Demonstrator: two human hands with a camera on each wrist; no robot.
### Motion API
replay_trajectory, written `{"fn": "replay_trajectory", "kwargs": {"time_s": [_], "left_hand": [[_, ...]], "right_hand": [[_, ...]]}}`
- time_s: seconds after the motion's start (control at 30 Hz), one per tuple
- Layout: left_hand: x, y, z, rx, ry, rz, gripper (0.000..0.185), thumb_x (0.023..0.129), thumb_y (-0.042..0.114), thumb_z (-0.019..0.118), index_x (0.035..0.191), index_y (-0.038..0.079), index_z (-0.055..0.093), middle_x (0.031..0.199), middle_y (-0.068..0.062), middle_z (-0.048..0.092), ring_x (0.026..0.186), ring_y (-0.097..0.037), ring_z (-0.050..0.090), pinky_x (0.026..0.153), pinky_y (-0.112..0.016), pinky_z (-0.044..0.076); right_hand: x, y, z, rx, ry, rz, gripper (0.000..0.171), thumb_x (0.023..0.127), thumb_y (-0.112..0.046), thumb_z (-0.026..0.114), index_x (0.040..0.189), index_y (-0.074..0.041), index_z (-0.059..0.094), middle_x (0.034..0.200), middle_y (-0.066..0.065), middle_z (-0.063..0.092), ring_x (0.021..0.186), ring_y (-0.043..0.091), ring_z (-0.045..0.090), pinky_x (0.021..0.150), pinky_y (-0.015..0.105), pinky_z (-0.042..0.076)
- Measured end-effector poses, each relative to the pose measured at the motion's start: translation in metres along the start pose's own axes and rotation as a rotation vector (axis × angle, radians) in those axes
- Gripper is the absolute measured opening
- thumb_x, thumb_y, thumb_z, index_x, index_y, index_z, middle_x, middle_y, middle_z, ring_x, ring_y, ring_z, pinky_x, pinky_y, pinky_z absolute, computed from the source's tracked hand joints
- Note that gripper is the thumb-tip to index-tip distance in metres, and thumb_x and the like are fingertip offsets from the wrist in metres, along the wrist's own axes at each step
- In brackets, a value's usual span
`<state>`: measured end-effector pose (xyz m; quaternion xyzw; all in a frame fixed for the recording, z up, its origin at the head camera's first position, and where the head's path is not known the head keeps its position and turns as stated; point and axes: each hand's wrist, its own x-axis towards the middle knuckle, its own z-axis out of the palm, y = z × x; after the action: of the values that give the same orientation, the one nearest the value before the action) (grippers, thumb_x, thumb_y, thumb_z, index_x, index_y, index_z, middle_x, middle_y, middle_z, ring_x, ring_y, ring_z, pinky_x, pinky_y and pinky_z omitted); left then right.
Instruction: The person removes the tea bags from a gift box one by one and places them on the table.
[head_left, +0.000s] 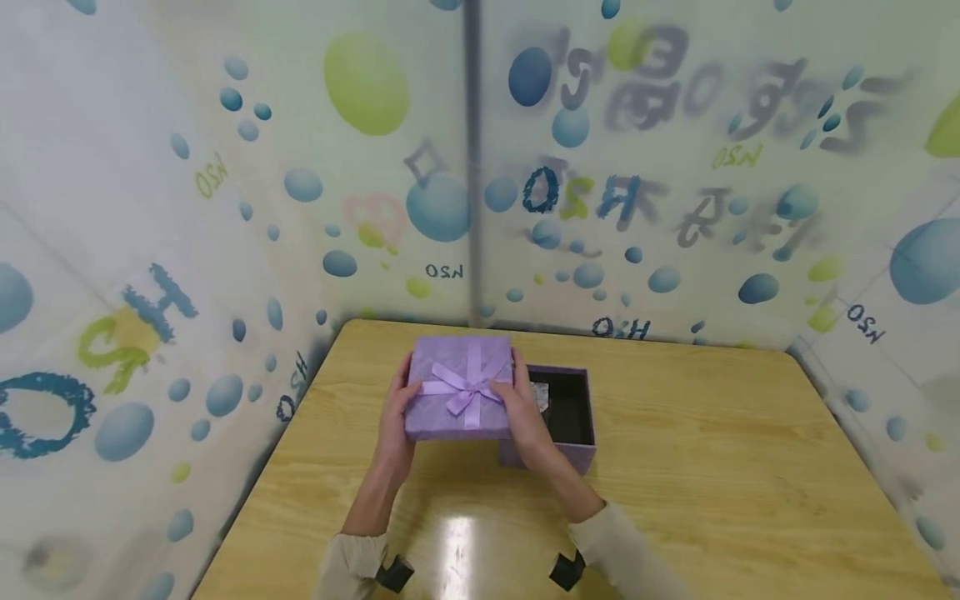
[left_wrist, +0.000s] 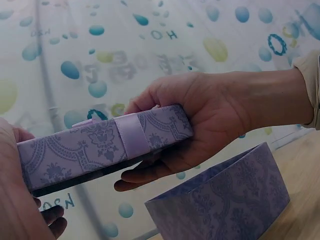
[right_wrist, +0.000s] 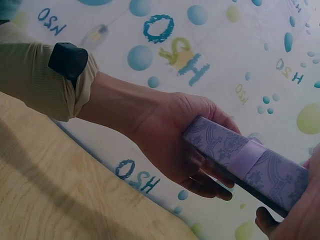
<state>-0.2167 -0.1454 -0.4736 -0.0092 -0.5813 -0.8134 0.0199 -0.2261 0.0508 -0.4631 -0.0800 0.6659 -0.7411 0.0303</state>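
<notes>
A purple patterned box lid (head_left: 442, 421) with a lilac ribbon bow (head_left: 467, 387) is held up above the table by both hands. My left hand (head_left: 393, 427) grips its left side, thumb on top and fingers underneath. On the opposite side my right hand (head_left: 527, 421) holds the lid the same way, its thumb near the bow. Behind the right hand stands the matching purple box base (head_left: 577, 457), open at the top with a dark inside. A small silvery, patterned piece (head_left: 540, 395) shows inside it, partly hidden by the right hand.
The light wooden table (head_left: 720, 450) extends to the right of the box base. Pale curtains (head_left: 600, 250) printed with blue and green drops and lettering stand along its back and sides. A dark band (right_wrist: 69, 60) sits on the left sleeve.
</notes>
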Motion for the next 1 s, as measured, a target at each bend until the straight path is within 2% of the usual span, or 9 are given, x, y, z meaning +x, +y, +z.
{"fn": "replay_trajectory", "kwargs": {"time_s": [0.17,0.27,0.4,0.47,0.57,0.73,0.83,1.0], "left_hand": [[-0.005,0.004,-0.017,-0.060,0.146,0.013,0.057,0.106,0.013,0.040,0.162,0.005,0.036,0.168,-0.008,0.034,0.154,-0.019,0.029,0.126,-0.039,0.020],[-0.009,0.003,-0.030,-0.057,0.233,0.009,0.051,0.108,0.013,0.040,0.158,0.003,0.044,0.164,-0.009,0.043,0.151,-0.018,0.036,0.124,-0.035,0.025],[-0.018,-0.002,-0.048,-0.051,0.313,-0.036,0.048,0.110,0.016,0.039,0.156,0.004,0.049,0.161,-0.008,0.048,0.150,-0.017,0.040,0.121,-0.031,0.032],[-0.021,-0.004,-0.055,-0.057,0.323,-0.059,0.049,0.110,0.014,0.038,0.157,0.003,0.046,0.163,-0.009,0.044,0.152,-0.018,0.037,0.121,-0.031,0.030],[-0.024,-0.007,-0.061,-0.050,0.310,-0.075,0.051,0.109,0.008,0.037,0.159,-0.001,0.039,0.166,-0.011,0.037,0.156,-0.020,0.029,0.125,-0.033,0.023],[-0.028,-0.014,-0.070,0.087,0.264,-0.119,0.054,0.109,0.011,0.038,0.163,0.004,0.032,0.171,-0.008,0.027,0.159,-0.019,0.016,0.128,-0.039,0.011],[-0.024,-0.020,-0.076,0.182,0.252,-0.141,0.055,0.110,0.015,0.040,0.164,0.008,0.032,0.171,-0.008,0.026,0.160,-0.021,0.014,0.128,-0.041,0.010],[-0.009,-0.032,-0.085,0.287,0.249,-0.144,0.055,0.109,0.018,0.044,0.163,0.005,0.035,0.170,-0.013,0.030,0.159,-0.026,0.017,0.128,-0.043,0.012]], "right_hand": [[0.004,0.007,0.022,0.009,0.014,-0.007,0.080,0.103,-0.016,0.049,0.169,-0.012,0.004,0.175,0.012,0.004,0.161,0.028,0.003,0.127,0.052,0.003],[0.005,0.015,0.036,0.018,0.018,0.002,0.078,0.103,-0.015,0.050,0.168,-0.009,0.007,0.172,0.020,0.017,0.158,0.033,0.018,0.126,0.053,0.012],[0.003,0.029,0.052,0.042,0.000,0.037,0.075,0.104,-0.015,0.050,0.166,-0.006,0.008,0.164,0.026,0.029,0.150,0.037,0.033,0.124,0.054,0.021],[0.002,0.037,0.059,0.031,-0.003,0.035,0.075,0.104,-0.014,0.049,0.165,-0.003,0.008,0.165,0.029,0.028,0.151,0.040,0.032,0.124,0.055,0.021],[0.000,0.048,0.066,-0.031,0.005,0.038,0.076,0.104,-0.018,0.049,0.166,-0.003,0.009,0.169,0.024,0.023,0.156,0.035,0.023,0.126,0.051,0.017],[-0.005,0.063,0.073,-0.104,0.034,-0.006,0.079,0.104,-0.019,0.050,0.165,0.003,0.006,0.172,0.026,0.010,0.159,0.039,0.009,0.125,0.055,0.009],[-0.006,0.070,0.075,-0.147,0.067,0.005,0.081,0.104,-0.022,0.052,0.164,0.006,0.006,0.171,0.028,0.007,0.158,0.045,0.007,0.124,0.060,0.007],[-0.001,0.082,0.078,-0.171,0.116,0.029,0.084,0.102,-0.023,0.054,0.164,0.008,0.006,0.171,0.027,0.006,0.158,0.045,0.005,0.124,0.060,0.006]]}}
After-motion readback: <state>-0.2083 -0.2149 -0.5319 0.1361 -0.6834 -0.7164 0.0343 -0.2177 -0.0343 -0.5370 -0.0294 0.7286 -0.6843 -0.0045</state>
